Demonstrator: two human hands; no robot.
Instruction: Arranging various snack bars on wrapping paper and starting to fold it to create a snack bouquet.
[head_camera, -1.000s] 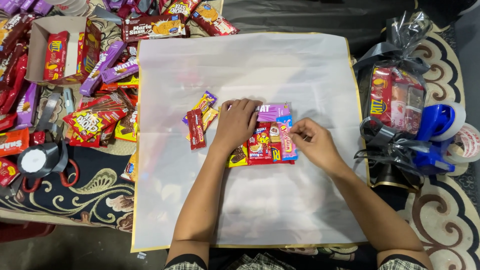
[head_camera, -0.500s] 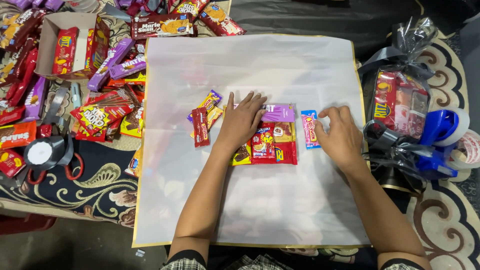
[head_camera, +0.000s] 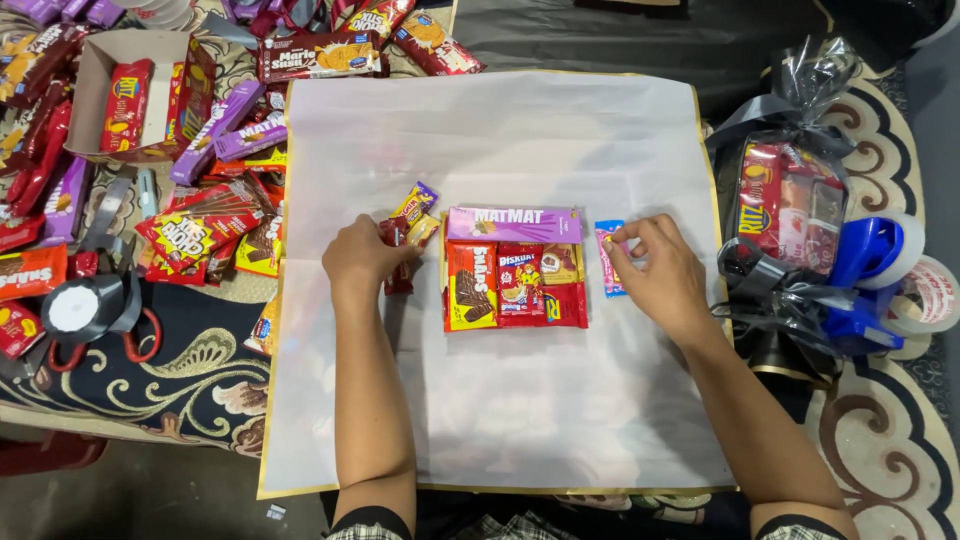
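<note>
A large translucent white wrapping sheet (head_camera: 520, 400) with a thin gold edge lies flat on a patterned dark carpet (head_camera: 180, 385), and both hands work on it. At the sheet's centre sits a tight block of snack packets (head_camera: 515, 272): a purple bar across the far side, with yellow, red and brown packs below it.

The left hand (head_camera: 365, 257) is curled over a few small red and yellow packets (head_camera: 410, 225) just left of the block, fingers closed on them. The right hand (head_camera: 660, 268) pinches the far end of a small pink and blue sachet (head_camera: 608, 258), which lies on the sheet just right of the block.

Left of the sheet the carpet is heaped with loose red, purple and yellow biscuit packs (head_camera: 200, 235), an open cardboard box (head_camera: 135, 95) and a spool of black ribbon (head_camera: 82, 305) near red-handled scissors. On the right stand a finished cellophane-wrapped bundle with dark ribbon (head_camera: 790, 205), a blue tape dispenser (head_camera: 870, 250) and a tape roll (head_camera: 925, 295).
</note>
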